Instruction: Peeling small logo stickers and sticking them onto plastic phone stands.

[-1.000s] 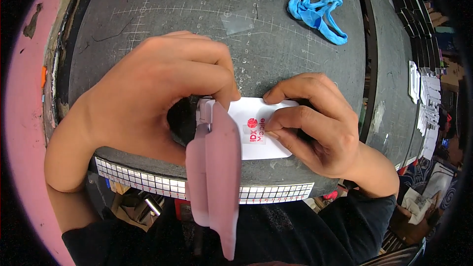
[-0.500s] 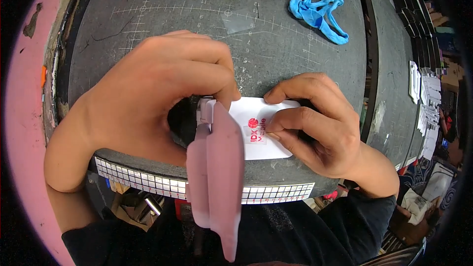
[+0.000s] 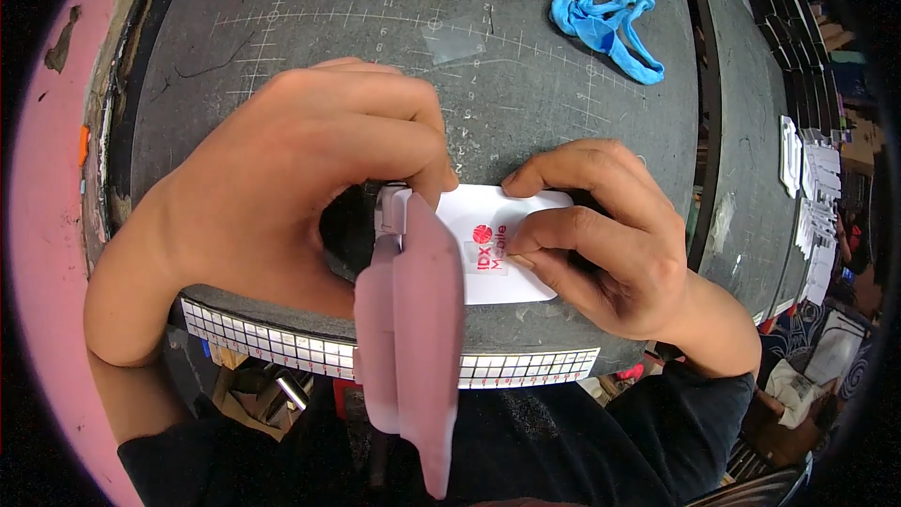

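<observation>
A white card [image 3: 452,216] with red print lies on the dark gridded surface [image 3: 328,47]. At its three o'clock, the right hand [image 3: 624,244] has its fingers pinched at a small clear film [image 3: 487,270] over the print, a fine grip probably suited to something so thin. The left hand [image 3: 282,155] reaches in from nine o'clock, perhaps steadying the card's edge; a pink object [image 3: 427,319] blocks the view, so I cannot tell whether those fingers grasp it. A blue band [image 3: 599,35] lies well apart, toward one o'clock.

a pink object [image 3: 418,329] is blocking the near middle; the far mat [image 3: 361,52] is leaving passage left of a blue loop [image 3: 593,30].
</observation>
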